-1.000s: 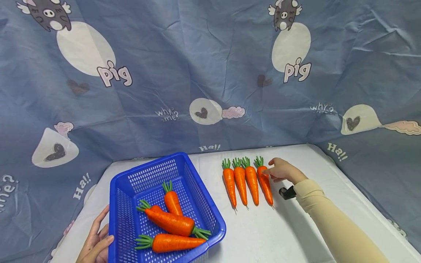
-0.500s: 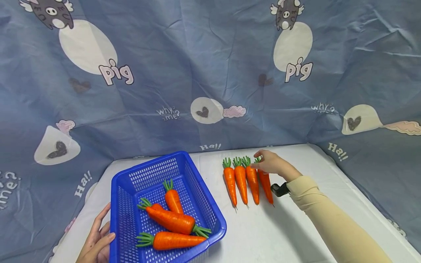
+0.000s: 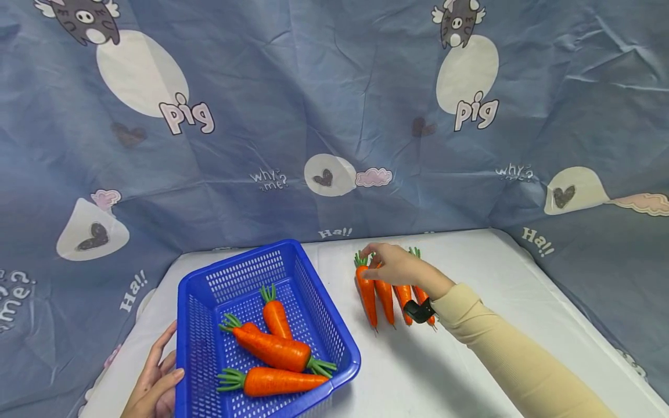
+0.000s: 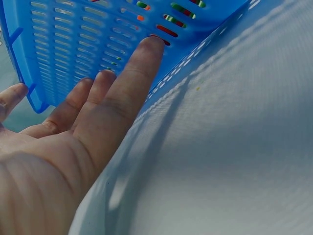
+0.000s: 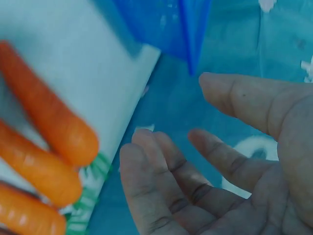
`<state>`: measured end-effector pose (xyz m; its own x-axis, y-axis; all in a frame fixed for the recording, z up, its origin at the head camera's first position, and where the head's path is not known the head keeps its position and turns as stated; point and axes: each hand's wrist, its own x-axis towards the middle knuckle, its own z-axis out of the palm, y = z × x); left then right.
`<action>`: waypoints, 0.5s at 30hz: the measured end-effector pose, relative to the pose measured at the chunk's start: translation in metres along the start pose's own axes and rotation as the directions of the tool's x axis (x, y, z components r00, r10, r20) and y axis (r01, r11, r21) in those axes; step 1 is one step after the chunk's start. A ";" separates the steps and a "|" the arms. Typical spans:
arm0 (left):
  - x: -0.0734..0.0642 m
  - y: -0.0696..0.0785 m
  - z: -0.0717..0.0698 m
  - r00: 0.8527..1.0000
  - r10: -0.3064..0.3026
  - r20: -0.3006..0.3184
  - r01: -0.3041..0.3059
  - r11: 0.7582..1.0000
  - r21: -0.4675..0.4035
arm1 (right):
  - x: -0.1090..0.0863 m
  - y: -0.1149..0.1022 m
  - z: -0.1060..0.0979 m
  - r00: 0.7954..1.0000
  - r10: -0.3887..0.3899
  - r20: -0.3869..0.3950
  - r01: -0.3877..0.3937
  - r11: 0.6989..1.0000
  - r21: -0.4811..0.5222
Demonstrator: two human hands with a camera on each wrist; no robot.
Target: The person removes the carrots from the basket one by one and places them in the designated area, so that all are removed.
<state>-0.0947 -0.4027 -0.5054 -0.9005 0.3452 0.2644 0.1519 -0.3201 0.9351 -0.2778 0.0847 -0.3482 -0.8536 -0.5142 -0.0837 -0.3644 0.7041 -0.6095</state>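
Carrots (image 3: 387, 302), orange, tapered, right of our blue plastic basket (image 3: 342, 377), could roll if our spread right hand (image 3: 396, 268) bumps them, left hand (image 3: 153, 384) uncurled.

Blue backdrop cloth (image 3: 334, 104): "pig", "why me?", "Ha!!" printed, each repeated.

**White tabletop (image 3: 387, 377) bears basket (image 3: 245, 278) and carrots (image 3: 367, 296)**

The basket stands at the left. To its right, apart from it, four carrots lie side by side, leaves (image 3: 359, 260) toward the far edge, tips (image 3: 373, 322) toward the near; some are partly hidden.
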 end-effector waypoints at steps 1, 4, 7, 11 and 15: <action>0.000 0.000 0.000 1.000 -0.003 -0.006 0.003 1.000 0.008 | 0.000 -0.005 0.002 1.000 -0.016 0.007 0.016 1.000 -0.005; 0.000 0.001 0.000 1.000 -0.012 -0.021 0.012 1.000 0.028 | -0.001 -0.021 0.010 0.998 -0.052 0.028 0.052 0.999 -0.003; 0.000 0.000 0.000 1.000 -0.015 -0.025 0.015 0.999 0.032 | -0.001 -0.037 0.020 0.996 -0.070 0.048 0.070 0.998 -0.003; 0.000 -0.001 -0.001 1.000 -0.015 -0.025 0.015 0.999 0.033 | 0.001 -0.056 0.035 0.991 -0.107 0.074 0.109 0.994 -0.015; -0.001 -0.001 -0.001 1.000 -0.013 -0.025 0.014 0.999 0.030 | 0.003 -0.073 0.050 0.981 -0.164 0.108 0.166 0.986 -0.014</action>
<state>-0.0948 -0.4038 -0.5065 -0.9123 0.3272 0.2464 0.1517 -0.2889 0.9453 -0.2353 0.0070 -0.3430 -0.7370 -0.6726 -0.0672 -0.5065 0.6153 -0.6041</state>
